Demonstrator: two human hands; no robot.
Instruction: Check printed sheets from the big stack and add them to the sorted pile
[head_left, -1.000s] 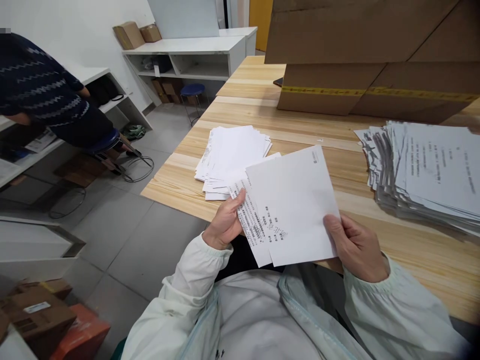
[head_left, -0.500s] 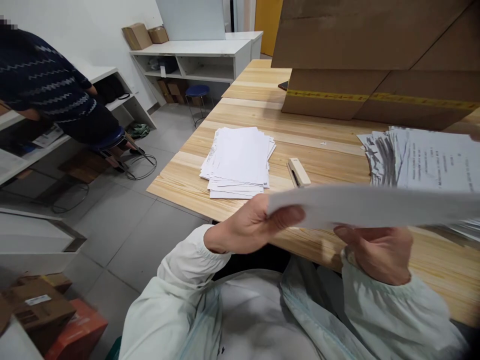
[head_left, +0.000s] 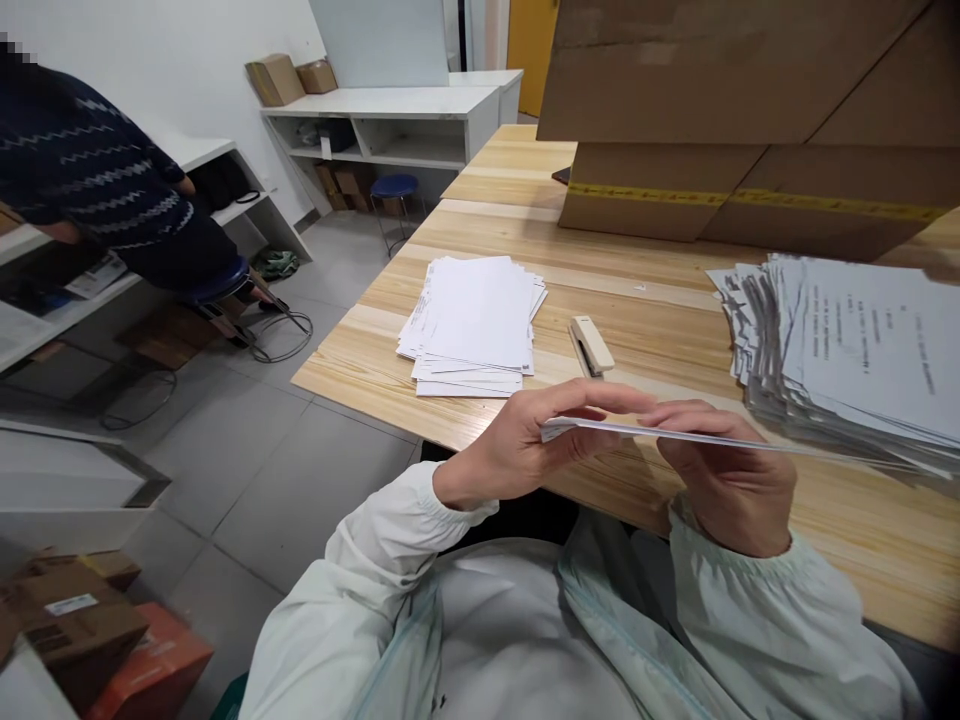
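Both hands pinch a thin set of paper sheets (head_left: 720,437) held flat and edge-on just above the wooden table (head_left: 660,330), left hand (head_left: 517,445) at the near-left corner, right hand (head_left: 731,480) midway along; light, limp, easily creased, it probably handles best gripped at the edges.

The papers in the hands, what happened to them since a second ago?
Both hands, left hand and right hand, tipped the held sheets from facing the camera to lying flat, edge-on. That uncovered the stapler on the wooden table. Both hands kept their grip. The small paper pile, the big stack and the cardboard box stayed put.
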